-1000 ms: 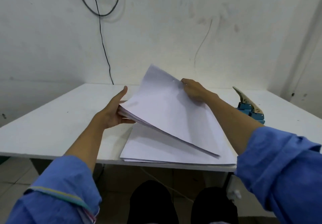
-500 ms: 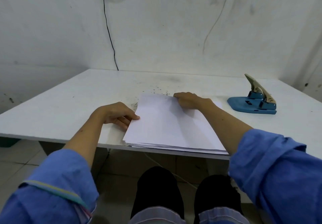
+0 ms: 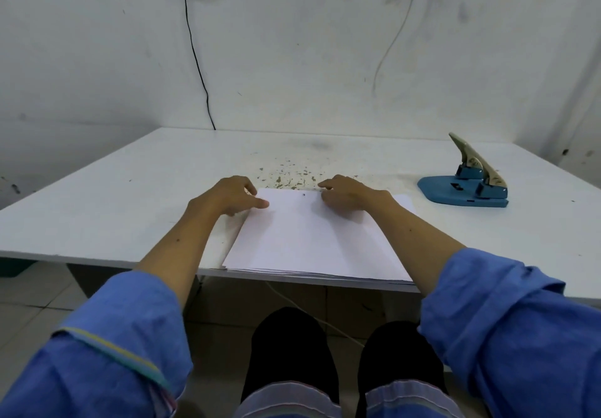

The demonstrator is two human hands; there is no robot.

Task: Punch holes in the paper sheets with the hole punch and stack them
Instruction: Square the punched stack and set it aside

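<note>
A white worktop (image 3: 130, 196) bore a paper stack (image 3: 312, 242) at its near edge, a blue hole punch (image 3: 465, 186) well right, and scattered dark specks (image 3: 289, 173).

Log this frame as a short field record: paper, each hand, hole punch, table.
paper stack: flat at the table's near edge, one dark hole visible near its far edge
left hand: on the stack's far left corner, fingers loosely curled
right hand: on the far edge, fingers curled on the paper
hole punch: blue, handle raised, right of the stack, untouched
table: white, specks beyond the stack
</note>
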